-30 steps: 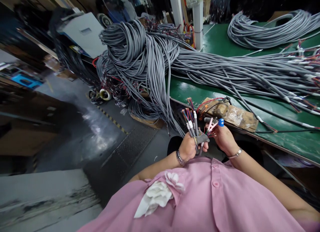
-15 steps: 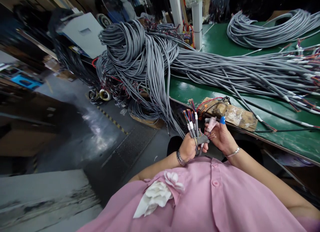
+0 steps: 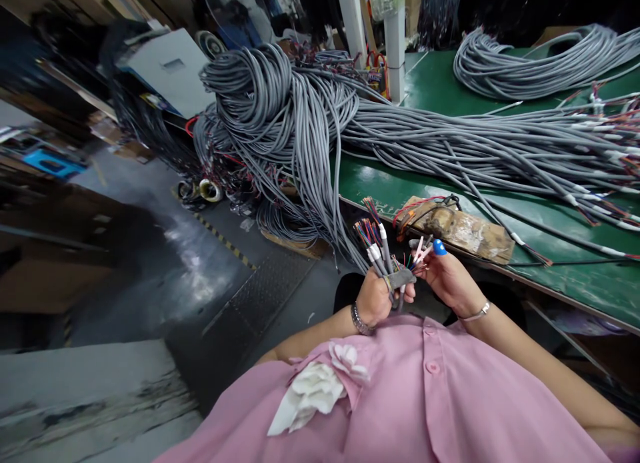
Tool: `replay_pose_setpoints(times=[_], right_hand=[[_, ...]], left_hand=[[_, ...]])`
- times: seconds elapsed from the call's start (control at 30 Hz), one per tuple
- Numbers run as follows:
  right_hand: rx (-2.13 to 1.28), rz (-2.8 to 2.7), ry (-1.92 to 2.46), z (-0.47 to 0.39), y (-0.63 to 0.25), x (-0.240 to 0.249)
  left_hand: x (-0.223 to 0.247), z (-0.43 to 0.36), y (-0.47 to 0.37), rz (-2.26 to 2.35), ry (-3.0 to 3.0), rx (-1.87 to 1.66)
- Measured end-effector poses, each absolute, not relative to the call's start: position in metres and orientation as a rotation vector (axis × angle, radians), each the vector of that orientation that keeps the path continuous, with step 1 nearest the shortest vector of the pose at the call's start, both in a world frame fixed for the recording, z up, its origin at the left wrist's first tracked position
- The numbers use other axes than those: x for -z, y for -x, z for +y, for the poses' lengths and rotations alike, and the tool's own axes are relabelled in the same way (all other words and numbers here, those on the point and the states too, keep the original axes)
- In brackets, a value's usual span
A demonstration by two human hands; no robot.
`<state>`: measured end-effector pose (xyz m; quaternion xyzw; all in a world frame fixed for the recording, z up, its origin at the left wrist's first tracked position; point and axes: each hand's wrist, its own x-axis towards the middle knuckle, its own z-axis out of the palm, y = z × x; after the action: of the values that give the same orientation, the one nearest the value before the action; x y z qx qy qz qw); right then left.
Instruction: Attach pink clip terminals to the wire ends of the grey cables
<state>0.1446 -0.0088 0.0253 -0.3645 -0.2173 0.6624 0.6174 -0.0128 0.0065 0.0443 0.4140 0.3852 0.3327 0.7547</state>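
Observation:
My left hand (image 3: 376,296) is wrapped round a bunch of grey cables (image 3: 376,258), its thumb covered by a grey sleeve or tape. The cable ends point up and away from me, with white bands and fans of thin coloured wires (image 3: 369,233). Just to the right, my right hand (image 3: 447,276) has its fingers closed, a blue cover on one fingertip. It pinches a small pale pink forked piece (image 3: 421,250), whose exact kind I cannot make out. Loose thin wires lie between the two hands, close to this piece.
A green workbench (image 3: 373,180) carries a long heap of grey cables (image 3: 450,140) and a coil (image 3: 530,66). Near its front edge is a taped wooden block (image 3: 465,230) with red and black leads. More cables (image 3: 315,163) hang over the left end, beside a pale grey box (image 3: 167,70).
The pale pink piece, blurred before, now shows a forked shape and sits slightly lower. My right hand has turned a little, and the cable ends in my left hand have tipped left.

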Motion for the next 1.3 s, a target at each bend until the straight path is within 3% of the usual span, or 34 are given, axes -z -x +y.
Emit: replay_pose_setpoints(times=[0.47,0.77,0.97,1.3], right_hand=[[-1.506,-0.398,0.827,0.000,-0.138,-0.018],[-1.728,-0.388,0.730,-0.006,-0.150,-0.020],[-1.527,-0.459,0.828,-0.007,-0.145,-0.023],[-1.566,-0.474,0.839,-0.010,-0.143,-0.029]], left_hand=[[-0.031,0.006,0.009,0.846,-0.908,-0.762],[-0.036,-0.003,0.019,0.828,-0.955,-0.791],[-0.044,-0.002,0.016,0.833,-0.920,-0.875],[-0.040,0.001,0.007,0.900,-0.892,-0.877]])
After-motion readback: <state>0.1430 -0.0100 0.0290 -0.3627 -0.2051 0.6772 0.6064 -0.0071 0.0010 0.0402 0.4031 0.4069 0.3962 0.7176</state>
